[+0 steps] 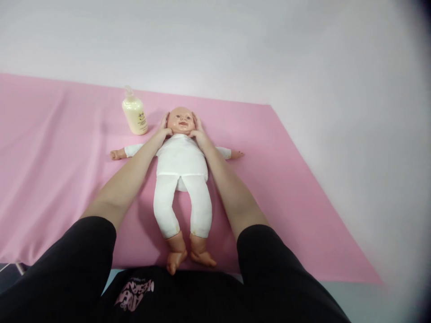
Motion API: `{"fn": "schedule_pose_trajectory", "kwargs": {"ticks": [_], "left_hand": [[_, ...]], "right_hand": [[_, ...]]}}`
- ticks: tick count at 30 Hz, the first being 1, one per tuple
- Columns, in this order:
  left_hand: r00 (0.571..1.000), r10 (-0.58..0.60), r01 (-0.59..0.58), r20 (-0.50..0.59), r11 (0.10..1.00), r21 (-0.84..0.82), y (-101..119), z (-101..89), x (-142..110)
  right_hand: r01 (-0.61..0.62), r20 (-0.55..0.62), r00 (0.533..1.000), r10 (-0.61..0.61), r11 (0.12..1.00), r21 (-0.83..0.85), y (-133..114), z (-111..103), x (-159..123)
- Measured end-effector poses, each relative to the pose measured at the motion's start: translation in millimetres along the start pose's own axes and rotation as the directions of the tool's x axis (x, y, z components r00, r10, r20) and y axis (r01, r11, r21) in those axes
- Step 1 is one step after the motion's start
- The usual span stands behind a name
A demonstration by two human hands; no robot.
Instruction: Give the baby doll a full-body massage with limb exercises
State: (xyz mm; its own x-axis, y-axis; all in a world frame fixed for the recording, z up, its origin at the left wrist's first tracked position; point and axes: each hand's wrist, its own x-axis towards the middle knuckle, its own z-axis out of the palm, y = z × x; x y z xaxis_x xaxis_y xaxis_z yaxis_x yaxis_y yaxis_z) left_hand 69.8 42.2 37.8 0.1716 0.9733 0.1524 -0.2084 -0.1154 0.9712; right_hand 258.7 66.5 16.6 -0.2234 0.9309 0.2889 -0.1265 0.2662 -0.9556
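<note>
A baby doll [182,161] in white clothes lies on its back on a pink cloth [54,152], arms spread, feet toward me. My left hand [164,130] cups the left side of the doll's head [180,120], fingers along the cheek and thumb under the chin. On the other side my right hand [198,130] does the same. Both hands press against the head with fingers held together.
A pale yellow pump bottle [134,115] stands upright just left of the doll's head. The pink cloth covers a white surface [353,134] that runs to the right and back. My black sleeves fill the bottom of the view.
</note>
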Motion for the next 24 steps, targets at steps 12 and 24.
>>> {"fn": "schedule_pose_trajectory", "kwargs": {"ticks": [12, 24], "left_hand": [[0.999, -0.012, 0.011, -0.037, 0.999, -0.042, -4.3, -3.5, 4.7], [1.0, 0.004, -0.004, -0.024, 1.0, -0.018, -2.9, -0.5, 1.0]], "right_hand": [[-0.045, -0.053, 0.997, 0.05, 0.996, 0.079, -6.6, 4.8, -3.2], [-0.013, 0.001, 1.0, 0.013, 1.0, -0.015, -9.7, 2.3, -7.8]]}}
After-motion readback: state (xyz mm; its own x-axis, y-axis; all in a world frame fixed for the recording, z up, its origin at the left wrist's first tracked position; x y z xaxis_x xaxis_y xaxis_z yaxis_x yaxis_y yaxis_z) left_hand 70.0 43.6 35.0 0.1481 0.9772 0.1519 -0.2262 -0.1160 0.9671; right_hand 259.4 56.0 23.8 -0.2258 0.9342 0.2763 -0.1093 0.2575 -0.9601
